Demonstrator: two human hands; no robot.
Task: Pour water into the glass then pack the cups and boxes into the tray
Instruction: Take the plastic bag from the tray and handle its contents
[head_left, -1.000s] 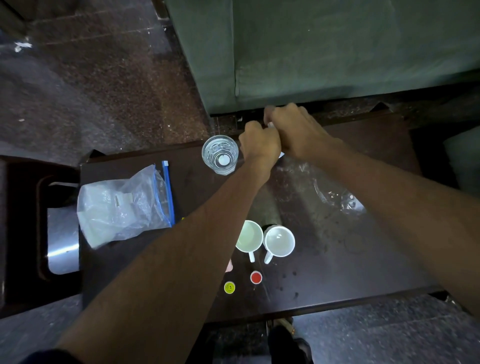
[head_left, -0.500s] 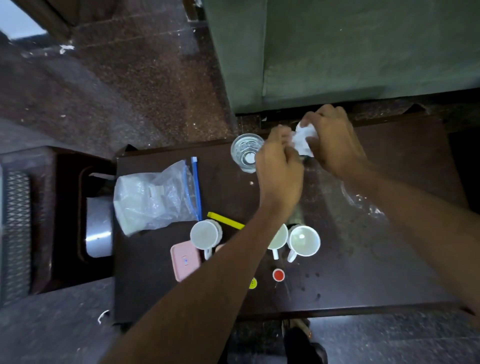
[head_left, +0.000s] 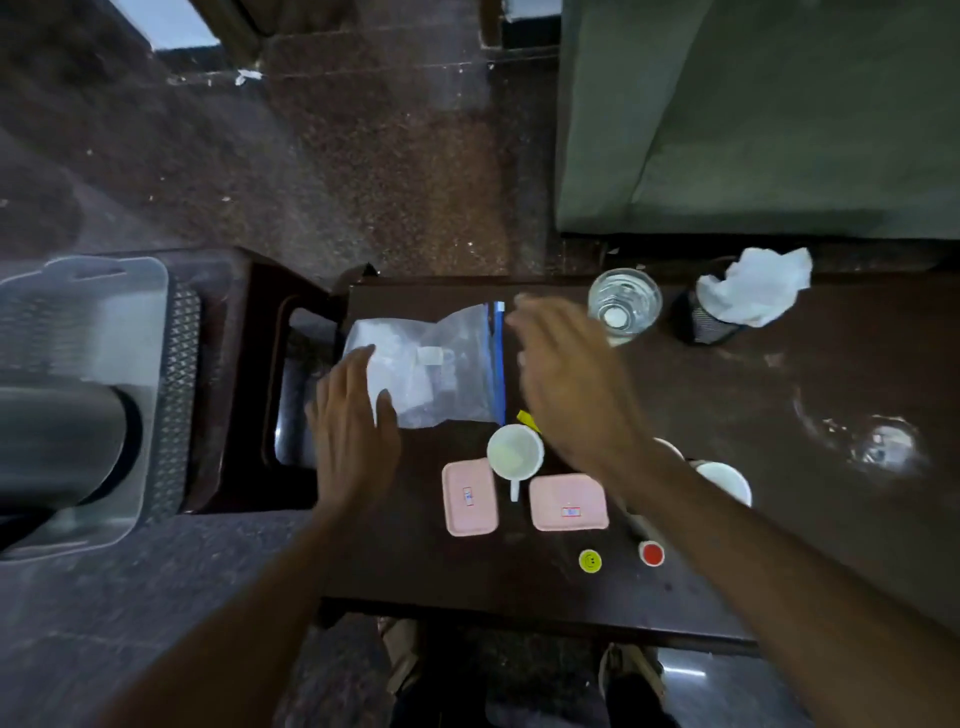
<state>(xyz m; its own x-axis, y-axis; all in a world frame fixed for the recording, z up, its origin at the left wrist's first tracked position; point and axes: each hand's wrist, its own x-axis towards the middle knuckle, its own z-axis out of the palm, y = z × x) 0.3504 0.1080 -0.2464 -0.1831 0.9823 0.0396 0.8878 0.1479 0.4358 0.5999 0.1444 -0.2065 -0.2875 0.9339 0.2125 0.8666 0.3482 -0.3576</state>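
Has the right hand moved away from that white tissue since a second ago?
Yes. The right hand has left the white tissue and swung left past the glass, toward the plastic bag.

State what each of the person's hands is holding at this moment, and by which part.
Nothing is held. The left hand lies open at the near left corner of the plastic bag; the right hand, blurred, is open above the table.

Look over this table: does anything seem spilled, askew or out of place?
Yes. A crumpled white tissue sits stuffed on top of a dark mesh-patterned cup at the table's far edge, and the dark wooden table shows wet-looking smears at its right side.
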